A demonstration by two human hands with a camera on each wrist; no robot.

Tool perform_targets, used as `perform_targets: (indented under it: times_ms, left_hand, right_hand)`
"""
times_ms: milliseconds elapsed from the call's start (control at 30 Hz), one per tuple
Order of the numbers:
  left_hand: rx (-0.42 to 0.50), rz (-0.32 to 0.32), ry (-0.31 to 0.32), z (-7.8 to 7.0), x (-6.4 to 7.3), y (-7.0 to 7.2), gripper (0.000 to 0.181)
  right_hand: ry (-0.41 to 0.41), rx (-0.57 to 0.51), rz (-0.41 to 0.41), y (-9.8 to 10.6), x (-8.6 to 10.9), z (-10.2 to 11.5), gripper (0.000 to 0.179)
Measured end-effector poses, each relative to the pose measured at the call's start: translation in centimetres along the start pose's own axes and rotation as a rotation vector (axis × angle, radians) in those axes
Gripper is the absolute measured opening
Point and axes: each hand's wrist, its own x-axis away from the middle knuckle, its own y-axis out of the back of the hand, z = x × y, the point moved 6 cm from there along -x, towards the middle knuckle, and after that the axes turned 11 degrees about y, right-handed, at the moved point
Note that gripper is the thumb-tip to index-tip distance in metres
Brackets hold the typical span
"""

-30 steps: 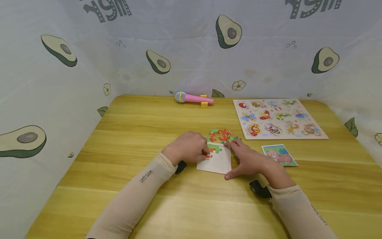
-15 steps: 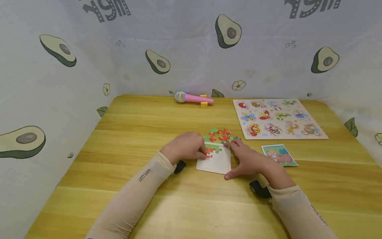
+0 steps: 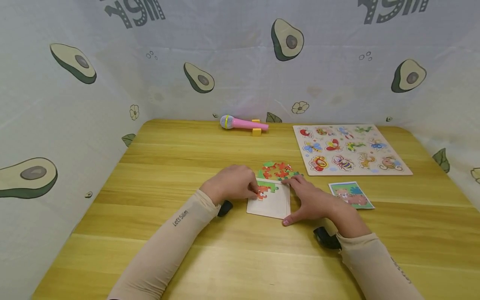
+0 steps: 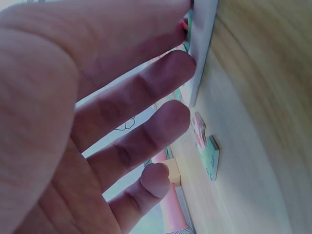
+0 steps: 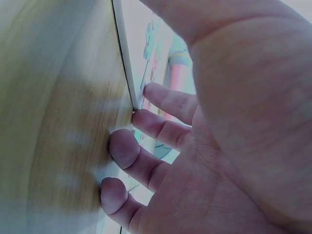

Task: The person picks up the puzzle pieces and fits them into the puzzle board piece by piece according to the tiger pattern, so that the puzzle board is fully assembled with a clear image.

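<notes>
A pale square puzzle tray [image 3: 275,207] lies on the table with joined green and orange jigsaw pieces [image 3: 271,186] along its top left. My left hand [image 3: 234,183] is over the tray's left side, thumb and forefinger pinching at an orange puzzle piece [image 3: 260,193], mostly hidden by the fingertips. Its other fingers extend loosely in the left wrist view. My right hand [image 3: 313,201] spans the tray's right side, forefinger at the upper corner and thumb at the lower one. The right wrist view shows its other fingers extended, resting near the tray edge [image 5: 127,63].
Loose puzzle pieces [image 3: 277,170] are heaped behind the tray. A bear picture card [image 3: 351,195] lies right of the right hand. An insect puzzle board [image 3: 348,150] is at the back right, and a pink toy microphone [image 3: 244,123] rests on yellow blocks [image 3: 256,132] at the back.
My left hand has shifted slightly left, and its forefinger has drawn back toward the thumb, showing more of the orange pieces. My right hand and the tray have stayed put.
</notes>
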Motion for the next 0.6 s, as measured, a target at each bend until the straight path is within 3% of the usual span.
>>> perform_targets:
  times_ms: [400,600]
  left_hand:
    - [0.025,0.006,0.006,0.9,-0.1,0.1,0.010]
    - [0.026,-0.023,0.068,2.2,0.4,1.0,0.018]
  right_hand:
    - [-0.001,0.003,-0.005,-0.1,0.0,-0.1,0.114]
    - [-0.007,0.010,-0.006,-0.1,0.0,-0.3,0.115]
